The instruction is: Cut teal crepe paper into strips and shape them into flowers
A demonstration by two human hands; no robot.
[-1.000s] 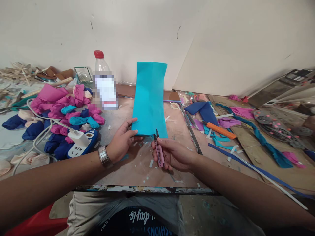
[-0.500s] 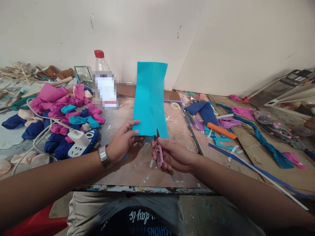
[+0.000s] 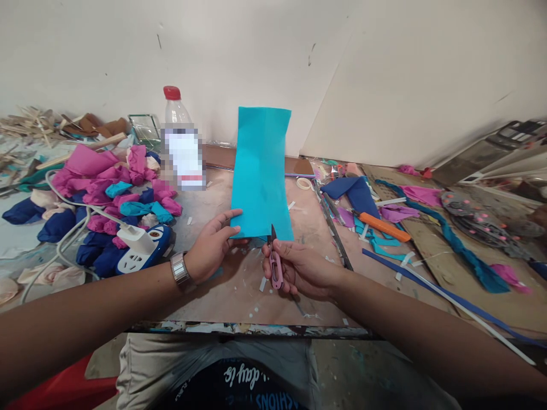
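A long turquoise sheet [image 3: 261,171], paper or thin fabric, stands up from the table in front of me and curves slightly. My left hand [image 3: 216,245] pinches its lower left corner, thumb on the near face and other fingers partly behind. In my right hand [image 3: 299,265] are pink-handled thread snips [image 3: 277,267], gripped between thumb and fingers. Their dark blades point upward at the sheet's lower edge, right of its middle. One blade shows in front of the sheet; the other is hard to make out.
On the left, pink, navy and turquoise crumpled pieces [image 3: 102,171] lie around a blue-and-white power strip [image 3: 145,250] with a white cable. A red-capped bottle [image 3: 175,108] stands behind a phone [image 3: 185,159]. To the right are an orange-handled tool [image 3: 384,226], a tape roll [image 3: 305,183] and scraps.
Almost nothing differs. The lower edge of the turquoise sheet has shifted very slightly at the blades; both hands keep their places and their holds.
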